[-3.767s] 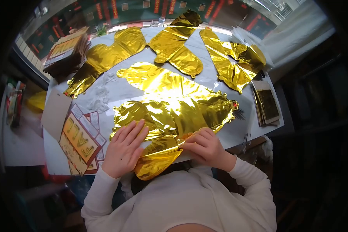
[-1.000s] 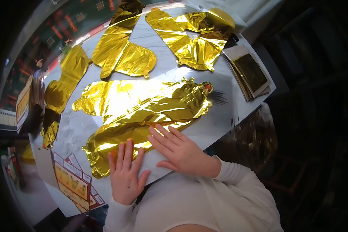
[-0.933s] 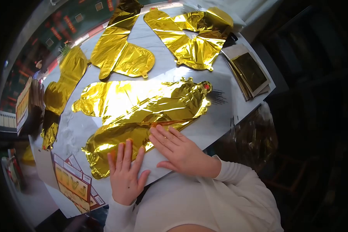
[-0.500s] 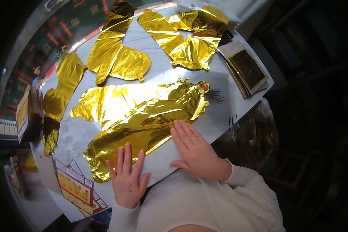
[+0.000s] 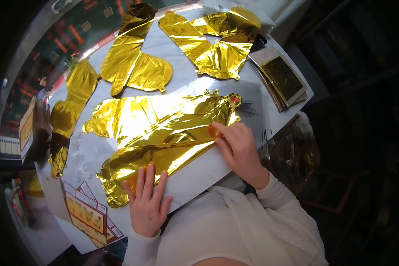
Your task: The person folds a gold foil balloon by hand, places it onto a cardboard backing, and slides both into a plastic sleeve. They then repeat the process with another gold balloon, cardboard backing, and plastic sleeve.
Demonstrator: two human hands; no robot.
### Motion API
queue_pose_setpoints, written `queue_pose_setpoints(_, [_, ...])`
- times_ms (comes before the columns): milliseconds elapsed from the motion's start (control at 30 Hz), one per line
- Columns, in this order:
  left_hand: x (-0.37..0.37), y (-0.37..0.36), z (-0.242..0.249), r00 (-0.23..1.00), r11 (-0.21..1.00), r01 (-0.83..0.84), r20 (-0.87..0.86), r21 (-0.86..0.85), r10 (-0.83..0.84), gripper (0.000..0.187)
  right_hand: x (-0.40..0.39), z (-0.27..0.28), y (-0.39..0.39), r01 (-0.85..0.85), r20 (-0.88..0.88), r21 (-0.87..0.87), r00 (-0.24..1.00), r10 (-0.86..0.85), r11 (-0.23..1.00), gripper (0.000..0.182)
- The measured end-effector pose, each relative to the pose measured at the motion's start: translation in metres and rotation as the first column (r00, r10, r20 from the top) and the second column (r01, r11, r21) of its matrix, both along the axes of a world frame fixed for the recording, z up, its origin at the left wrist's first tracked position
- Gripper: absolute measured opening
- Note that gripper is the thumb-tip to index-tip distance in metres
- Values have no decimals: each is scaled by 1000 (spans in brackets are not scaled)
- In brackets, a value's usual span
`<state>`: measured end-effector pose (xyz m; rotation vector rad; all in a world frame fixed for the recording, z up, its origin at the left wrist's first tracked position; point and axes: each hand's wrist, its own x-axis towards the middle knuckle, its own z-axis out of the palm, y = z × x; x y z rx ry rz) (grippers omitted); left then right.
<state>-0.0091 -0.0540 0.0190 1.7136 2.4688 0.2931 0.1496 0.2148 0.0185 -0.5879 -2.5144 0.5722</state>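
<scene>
A large gold foil balloon (image 5: 142, 119), flat and creased, lies across the middle of the white table. My left hand (image 5: 148, 201) rests with spread fingers on its lower edge, near the lower left end. At the balloon's right part, my right hand (image 5: 239, 148) pinches the near edge of the foil between thumb and fingers. A small red spot shows at the foil's upper right tip. Beyond it lie two more flat gold foil balloons, one bent like a boot (image 5: 137, 66) and one with a central opening (image 5: 221, 53).
Another gold foil piece (image 5: 73, 99) lies at the left beside a stack of packets (image 5: 34, 128). Printed cards (image 5: 86, 215) are at the lower left. Brown-and-gold packets (image 5: 281, 82) sit at the right corner, above a clear plastic bag (image 5: 297, 155) beside the table.
My right hand has gone from lying flat to pinching the foil edge, slightly farther right. The foil's near right edge has shifted a little. My left hand has barely moved.
</scene>
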Motion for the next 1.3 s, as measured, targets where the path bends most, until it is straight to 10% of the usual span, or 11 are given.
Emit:
queue_pose_setpoints(667, [-6, 2, 4, 998, 999, 26, 59, -35, -24, 65, 3, 0, -1, 82, 73, 85, 993, -88, 993, 34])
queue_pose_setpoints(900, [-7, 2, 0, 998, 999, 42, 48, -30, -40, 62, -38, -13, -76, -477, 128, 1, 872, 473, 879, 85])
queue_pose_setpoints(1300, [-10, 0, 5, 991, 999, 41, 130, 10, -42, 67, 2, 1, -39, -228, 459, 20, 867, 194, 973, 103])
